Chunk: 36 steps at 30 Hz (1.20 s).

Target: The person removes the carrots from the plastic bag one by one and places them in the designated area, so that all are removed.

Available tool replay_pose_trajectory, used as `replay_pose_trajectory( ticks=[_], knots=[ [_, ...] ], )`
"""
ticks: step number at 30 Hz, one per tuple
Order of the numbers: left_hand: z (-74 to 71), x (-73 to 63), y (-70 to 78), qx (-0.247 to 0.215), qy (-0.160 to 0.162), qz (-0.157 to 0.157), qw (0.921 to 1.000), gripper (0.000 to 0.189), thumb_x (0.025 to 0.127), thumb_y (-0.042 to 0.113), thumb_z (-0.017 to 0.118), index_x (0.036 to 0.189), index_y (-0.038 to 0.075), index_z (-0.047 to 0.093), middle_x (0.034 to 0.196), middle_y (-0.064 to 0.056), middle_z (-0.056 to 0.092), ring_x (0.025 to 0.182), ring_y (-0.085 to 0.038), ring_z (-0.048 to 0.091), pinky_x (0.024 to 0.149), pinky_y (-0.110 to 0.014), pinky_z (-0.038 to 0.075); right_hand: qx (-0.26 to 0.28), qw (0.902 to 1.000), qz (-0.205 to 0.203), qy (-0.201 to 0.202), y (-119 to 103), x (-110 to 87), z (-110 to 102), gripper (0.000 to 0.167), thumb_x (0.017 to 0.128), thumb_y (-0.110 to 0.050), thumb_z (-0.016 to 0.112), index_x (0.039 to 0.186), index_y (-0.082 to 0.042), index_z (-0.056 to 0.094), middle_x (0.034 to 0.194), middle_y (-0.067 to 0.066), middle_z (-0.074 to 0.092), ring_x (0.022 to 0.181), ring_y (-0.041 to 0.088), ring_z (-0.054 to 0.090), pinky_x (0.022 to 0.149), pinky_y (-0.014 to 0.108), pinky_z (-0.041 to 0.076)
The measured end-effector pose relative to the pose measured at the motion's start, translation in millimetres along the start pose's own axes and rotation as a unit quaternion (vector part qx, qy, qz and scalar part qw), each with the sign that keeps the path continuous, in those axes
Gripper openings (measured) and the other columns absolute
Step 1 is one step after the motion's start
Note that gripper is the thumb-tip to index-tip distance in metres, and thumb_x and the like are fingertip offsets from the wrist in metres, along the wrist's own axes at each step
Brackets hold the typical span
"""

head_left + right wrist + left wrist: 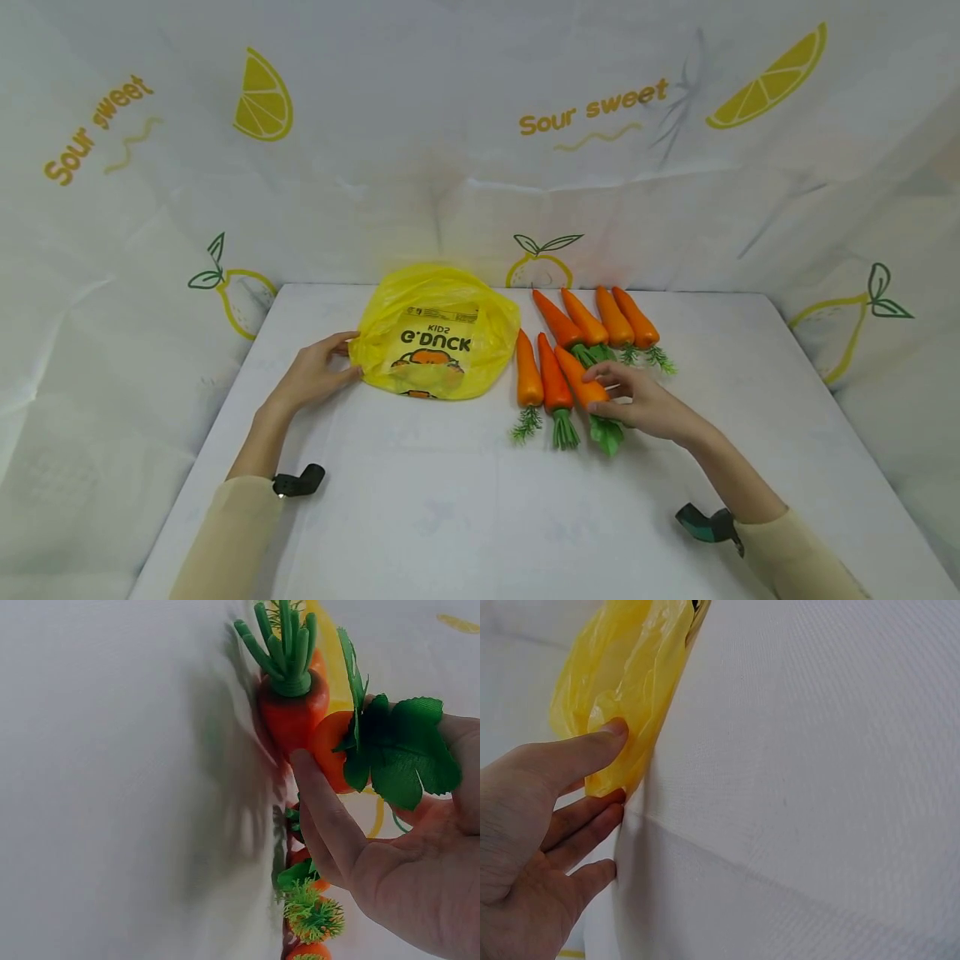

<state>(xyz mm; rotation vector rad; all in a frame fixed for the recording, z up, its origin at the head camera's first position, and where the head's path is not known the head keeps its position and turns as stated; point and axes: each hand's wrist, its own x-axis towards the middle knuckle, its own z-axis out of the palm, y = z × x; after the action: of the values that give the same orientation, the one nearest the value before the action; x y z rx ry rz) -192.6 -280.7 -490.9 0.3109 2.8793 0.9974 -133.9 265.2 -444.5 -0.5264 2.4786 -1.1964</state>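
A yellow plastic bag (pixel 491 333) with duck print lies flat, upside down, in the middle of the table. My left hand (pixel 322 368) is at the bag's left edge; in the left wrist view its thumb (pixel 592 750) lies over the yellow plastic and other fingertips touch the edge below. My right hand (pixel 637 402) grips a carrot with broad green leaves (pixel 573 367), thumb and fingers on either side near its leafy top. Left of that carrot lie a redder carrot with thick green stems (pixel 552 379) and an orange carrot with feathery greens (pixel 528 375).
Behind the right hand, several more carrots (pixel 615 317) lie in a row near the back edge. The white table (pixel 465 508) meets a white cloth backdrop (pixel 420 183) printed with lemons. Each wrist carries a small black camera (pixel 300 481).
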Motion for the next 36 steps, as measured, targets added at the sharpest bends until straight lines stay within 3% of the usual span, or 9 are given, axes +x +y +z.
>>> replay_pose_trajectory(
  ticks=[3,9,21,31,36],
  knots=[
    [0.3,0.3,-0.4,0.001,0.001,0.000,1.0000,0.066,0.098,0.019,0.079,0.158,0.004,0.053,0.135,-0.026,0.072,0.133,-0.045,0.064,0.120,-0.067,0.046,0.006,1.0000,0.007,-0.002,0.6,1.1,1.2,0.039,0.104,-0.022,0.075,0.138,-0.008,0.061,0.145,0.025,0.064,0.128,0.045,0.068,0.105,0.058,0.061],
    [0.5,0.2,-1.3,0.001,0.004,0.010,0.9999,0.066,0.098,0.018,0.079,0.157,0.003,0.054,0.134,-0.026,0.072,0.131,-0.046,0.064,0.119,-0.068,0.046,0.006,1.0000,0.002,-0.005,6.4,3.5,4.0,0.038,0.104,-0.020,0.075,0.136,-0.005,0.061,0.144,0.027,0.063,0.126,0.045,0.067,0.105,0.057,0.061],
    [1.3,-2.4,2.1,-0.008,-0.002,0.007,0.9999,0.066,0.096,0.021,0.082,0.154,0.003,0.056,0.136,-0.026,0.071,0.131,-0.045,0.064,0.120,-0.067,0.045,-0.002,0.9999,0.004,-0.009,15.0,8.1,10.8,0.038,0.102,-0.019,0.077,0.134,-0.004,0.061,0.136,0.025,0.065,0.119,0.037,0.070,0.100,0.041,0.063],
    [7.3,0.0,11.7,-0.014,-0.013,0.020,0.9996,0.067,0.093,0.021,0.085,0.152,0.005,0.059,0.136,-0.025,0.073,0.133,-0.046,0.064,0.119,-0.067,0.047,-0.010,0.9998,-0.007,-0.013,11.1,3.9,7.8,0.033,0.105,-0.014,0.073,0.134,-0.002,0.063,0.135,0.024,0.068,0.124,0.043,0.067,0.106,0.060,0.059],
    [7.4,-2.0,12.0,-0.011,-0.009,0.009,0.9999,0.067,0.093,0.024,0.085,0.153,0.007,0.058,0.138,-0.024,0.073,0.134,-0.046,0.064,0.119,-0.067,0.047,-0.019,0.9998,-0.006,-0.001,10.0,-0.9,-0.6,0.035,0.105,-0.015,0.071,0.137,-0.002,0.063,0.136,0.022,0.070,0.125,0.042,0.069,0.104,0.052,0.063]
  ],
)
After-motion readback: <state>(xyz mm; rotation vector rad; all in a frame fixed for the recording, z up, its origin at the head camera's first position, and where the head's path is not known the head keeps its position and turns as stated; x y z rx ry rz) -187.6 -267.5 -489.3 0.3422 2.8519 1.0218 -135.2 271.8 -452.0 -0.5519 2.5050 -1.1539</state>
